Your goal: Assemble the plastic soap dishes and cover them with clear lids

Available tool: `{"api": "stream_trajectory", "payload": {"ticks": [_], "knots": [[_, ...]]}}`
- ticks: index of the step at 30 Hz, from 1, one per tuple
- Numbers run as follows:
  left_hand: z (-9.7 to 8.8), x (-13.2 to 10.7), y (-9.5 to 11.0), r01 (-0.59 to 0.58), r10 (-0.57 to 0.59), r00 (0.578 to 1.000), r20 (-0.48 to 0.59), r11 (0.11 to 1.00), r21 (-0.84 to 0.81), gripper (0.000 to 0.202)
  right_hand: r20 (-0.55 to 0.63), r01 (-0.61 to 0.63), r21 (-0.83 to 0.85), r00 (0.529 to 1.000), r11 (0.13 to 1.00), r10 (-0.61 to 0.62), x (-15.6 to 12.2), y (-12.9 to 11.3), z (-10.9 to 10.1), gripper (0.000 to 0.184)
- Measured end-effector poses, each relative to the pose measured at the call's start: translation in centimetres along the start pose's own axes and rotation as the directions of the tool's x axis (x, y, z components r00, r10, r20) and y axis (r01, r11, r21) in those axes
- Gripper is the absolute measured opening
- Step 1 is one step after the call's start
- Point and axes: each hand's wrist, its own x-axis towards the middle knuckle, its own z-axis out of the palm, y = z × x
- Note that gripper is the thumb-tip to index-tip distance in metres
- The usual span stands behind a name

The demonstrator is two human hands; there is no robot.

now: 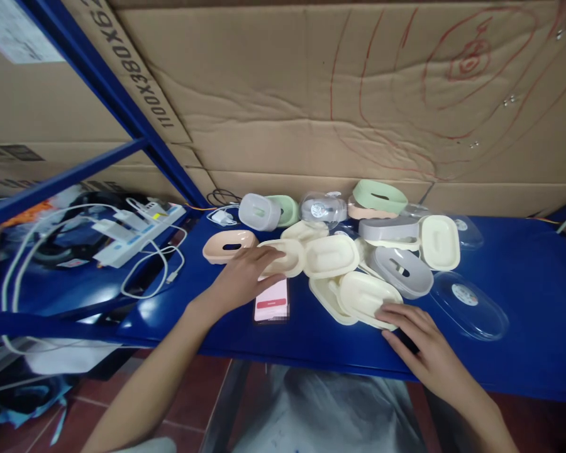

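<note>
Cardboard backing: upright brown sheets [264, 75] with red looping lines drawn at upper right; a blue table [542, 302] runs along their foot.
Near cream tray: an oblong tray [365, 290] by the table's near edge, overlapping a lower cream tray [326, 299] on its left.
Right hand: the right hand [424, 346] is partly bent, fingertips over the near tray's right end, thumb low beside its near rim. From my remote feed I cannot tell whether the rim is pinched.
Key bearing: I log the near tray as left of the right hand and slightly farther out. Its long axis slants from far left to near right, one end towards that hand, which is clearly the nearer of the two.
Left hand: the left hand [239, 277] reaches across with bent fingers over the left part of another cream tray [293, 259]; I cannot tell if it grips. Its thumb overlaps the top of a lit phone [271, 294].
Neighbours: a peach box [216, 249] beyond the left hand; a grey slotted box [421, 275] beyond the right; a clear lid [483, 311] farther right.
</note>
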Motion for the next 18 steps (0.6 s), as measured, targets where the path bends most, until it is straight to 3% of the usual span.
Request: {"api": "stream_trajectory", "payload": {"ticks": [4,9,14,18], "knots": [[-0.4,0.5,-0.1,-0.065,0.065,0.994,-0.09,0.998,0.0,0.039,0.002,-0.009,0.005,1.0,1.0,0.009,0.0,-0.1,0.0,0.032],[-2.6,0.7,-1.1,-0.065,0.071,0.959,-0.273,0.997,0.029,0.036,0.005,-0.024,0.011,1.0,1.0,0.024,0.0,-0.2,-0.1,0.03],[-4.5,2.9,-3.7,0.012,0.012,0.908,-0.418,0.998,0.054,0.035,0.006,-0.026,0.011,1.0,1.0,0.026,0.0,-0.2,-0.2,0.03],[-4.4,5.9,-6.7,0.037,-0.01,0.915,-0.403,0.998,0.059,0.034,-0.002,-0.02,0.017,1.0,1.0,0.02,0.1,-0.4,-0.3,0.03]]}}
